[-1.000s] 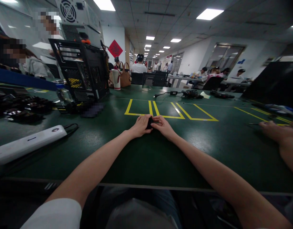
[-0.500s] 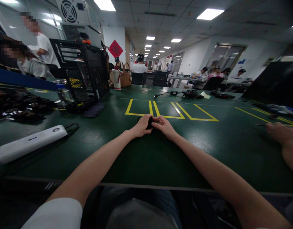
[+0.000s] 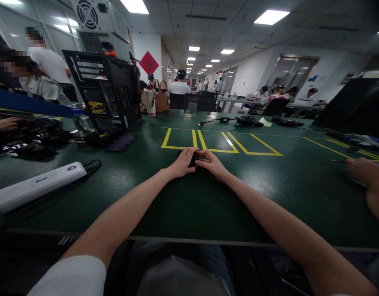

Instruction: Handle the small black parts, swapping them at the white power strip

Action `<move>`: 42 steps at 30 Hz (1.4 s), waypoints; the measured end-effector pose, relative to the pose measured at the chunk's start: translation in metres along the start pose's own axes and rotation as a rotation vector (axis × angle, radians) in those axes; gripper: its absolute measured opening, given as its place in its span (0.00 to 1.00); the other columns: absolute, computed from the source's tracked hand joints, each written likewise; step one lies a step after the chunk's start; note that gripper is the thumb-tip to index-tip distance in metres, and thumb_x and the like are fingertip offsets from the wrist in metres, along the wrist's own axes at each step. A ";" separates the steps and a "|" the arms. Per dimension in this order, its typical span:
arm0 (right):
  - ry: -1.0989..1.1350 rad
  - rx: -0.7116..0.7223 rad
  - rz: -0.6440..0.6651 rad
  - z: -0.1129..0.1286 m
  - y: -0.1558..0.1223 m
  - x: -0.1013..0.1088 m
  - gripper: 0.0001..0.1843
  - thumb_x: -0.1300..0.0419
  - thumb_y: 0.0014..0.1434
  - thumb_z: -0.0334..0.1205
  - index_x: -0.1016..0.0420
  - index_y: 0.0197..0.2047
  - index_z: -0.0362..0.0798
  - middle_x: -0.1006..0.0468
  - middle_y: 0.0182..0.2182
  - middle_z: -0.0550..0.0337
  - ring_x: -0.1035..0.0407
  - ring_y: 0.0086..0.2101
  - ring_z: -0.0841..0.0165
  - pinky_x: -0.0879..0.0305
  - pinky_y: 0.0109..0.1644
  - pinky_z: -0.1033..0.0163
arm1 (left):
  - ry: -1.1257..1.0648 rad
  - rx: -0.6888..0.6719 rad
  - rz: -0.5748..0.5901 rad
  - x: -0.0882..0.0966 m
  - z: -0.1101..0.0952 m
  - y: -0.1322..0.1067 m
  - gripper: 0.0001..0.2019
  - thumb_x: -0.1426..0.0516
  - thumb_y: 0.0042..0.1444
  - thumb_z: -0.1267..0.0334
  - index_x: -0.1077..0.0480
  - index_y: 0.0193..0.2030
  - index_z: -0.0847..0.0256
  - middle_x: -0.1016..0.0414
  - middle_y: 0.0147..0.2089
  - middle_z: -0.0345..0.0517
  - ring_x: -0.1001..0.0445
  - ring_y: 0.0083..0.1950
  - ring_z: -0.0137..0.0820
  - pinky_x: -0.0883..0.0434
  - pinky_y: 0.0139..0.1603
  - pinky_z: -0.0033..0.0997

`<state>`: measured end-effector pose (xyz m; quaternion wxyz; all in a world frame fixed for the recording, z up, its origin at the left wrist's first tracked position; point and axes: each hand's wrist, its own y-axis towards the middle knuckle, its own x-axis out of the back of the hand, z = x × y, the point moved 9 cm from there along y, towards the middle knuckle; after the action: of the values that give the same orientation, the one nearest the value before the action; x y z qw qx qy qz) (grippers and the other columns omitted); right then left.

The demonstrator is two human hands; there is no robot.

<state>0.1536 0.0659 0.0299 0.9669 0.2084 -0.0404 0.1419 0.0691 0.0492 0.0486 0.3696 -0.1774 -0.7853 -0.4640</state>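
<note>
My left hand [image 3: 183, 163] is closed around a small black object [image 3: 194, 158], its fingers over the top and its thumb on the near side. My right hand [image 3: 211, 164] meets the same object from the right, fingertips and thumb pinched at its end. Most of the object is hidden behind the fingers, so its kind cannot be made out. Both hands rest low over the green tabletop [image 3: 189, 205], just in front of the yellow tape outlines [image 3: 204, 146].
A white power strip [image 3: 41, 185] with a black cable lies at left. Behind it stand an open black computer case [image 3: 106, 90] and a heap of black parts [image 3: 38, 135]. A black cable [image 3: 248, 121] lies at the back. Another person's hand [image 3: 366, 170] reaches in at right.
My hands stay on the black object, with only slight finger movement at right. At far left, another person's hand has come over the black parts, and a standing person has turned.
</note>
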 end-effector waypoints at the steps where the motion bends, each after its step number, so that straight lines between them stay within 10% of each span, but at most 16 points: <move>1: -0.006 -0.010 -0.013 -0.001 0.000 0.001 0.15 0.38 0.44 0.38 0.35 0.37 0.49 0.31 0.38 0.61 0.35 0.43 0.69 0.39 0.51 0.57 | 0.000 0.001 -0.005 0.000 0.000 0.000 0.30 0.45 0.43 0.70 0.52 0.54 0.61 0.45 0.51 0.52 0.44 0.55 0.40 0.43 0.57 0.46; 24: 0.045 -0.113 -0.041 -0.010 -0.001 0.002 0.18 0.38 0.43 0.42 0.35 0.38 0.50 0.31 0.41 0.60 0.32 0.35 0.70 0.34 0.41 0.59 | -0.018 0.025 -0.003 0.001 0.001 0.000 0.28 0.45 0.45 0.68 0.51 0.53 0.61 0.45 0.50 0.52 0.42 0.53 0.40 0.41 0.55 0.46; 36: 0.045 -0.040 0.036 0.000 0.000 -0.002 0.19 0.36 0.40 0.34 0.35 0.38 0.50 0.31 0.40 0.62 0.35 0.43 0.70 0.41 0.52 0.58 | -0.010 0.024 -0.004 0.000 0.002 0.001 0.28 0.45 0.43 0.69 0.50 0.52 0.63 0.44 0.50 0.53 0.42 0.52 0.40 0.42 0.55 0.45; 42: 0.052 -0.127 -0.007 -0.009 -0.002 0.000 0.16 0.38 0.44 0.41 0.36 0.37 0.51 0.31 0.38 0.62 0.33 0.34 0.71 0.34 0.40 0.59 | -0.005 0.012 -0.007 0.001 0.000 0.001 0.28 0.45 0.45 0.68 0.51 0.52 0.64 0.45 0.50 0.53 0.43 0.53 0.39 0.42 0.55 0.43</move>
<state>0.1541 0.0676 0.0208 0.9794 0.1430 -0.0235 0.1407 0.0690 0.0502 0.0499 0.3671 -0.1737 -0.7896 -0.4601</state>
